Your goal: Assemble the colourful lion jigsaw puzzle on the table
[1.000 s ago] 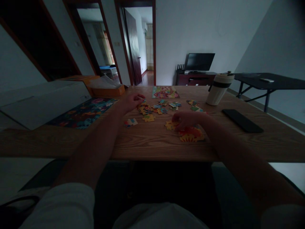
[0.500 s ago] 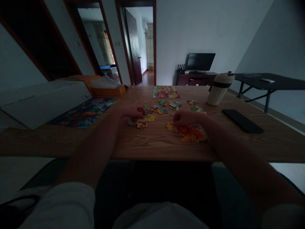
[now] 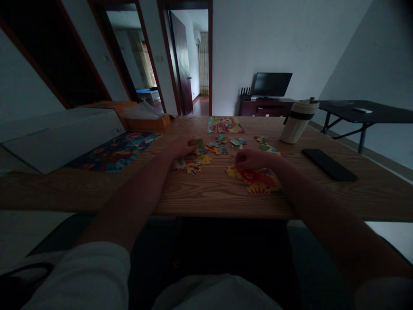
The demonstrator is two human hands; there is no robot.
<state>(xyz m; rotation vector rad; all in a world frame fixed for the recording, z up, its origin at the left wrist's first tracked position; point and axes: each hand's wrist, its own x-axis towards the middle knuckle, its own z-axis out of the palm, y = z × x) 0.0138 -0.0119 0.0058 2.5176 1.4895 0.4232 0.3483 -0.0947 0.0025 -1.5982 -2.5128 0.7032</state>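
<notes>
My left hand (image 3: 181,147) is raised slightly over the loose puzzle pieces (image 3: 222,144) in the middle of the wooden table (image 3: 213,193), and its fingertips pinch a greenish puzzle piece (image 3: 195,141). A few more pieces (image 3: 190,165) lie just under and in front of that hand. My right hand (image 3: 251,159) rests with curled fingers on the far edge of a joined orange and yellow puzzle cluster (image 3: 260,182), gripping it at its left end. The room is dim, so small details are hard to make out.
A picture card (image 3: 224,125) lies beyond the pieces. A white tumbler (image 3: 298,122) and a black phone (image 3: 329,164) are on the right. On the left are a dark blue puzzle board (image 3: 116,151), a white box (image 3: 58,134) and an orange tissue box (image 3: 146,121).
My left hand came back from the far pile toward me, dragged some pieces nearer, then lifted a greenish piece. My right hand stayed on the orange cluster, shifting only slightly.
</notes>
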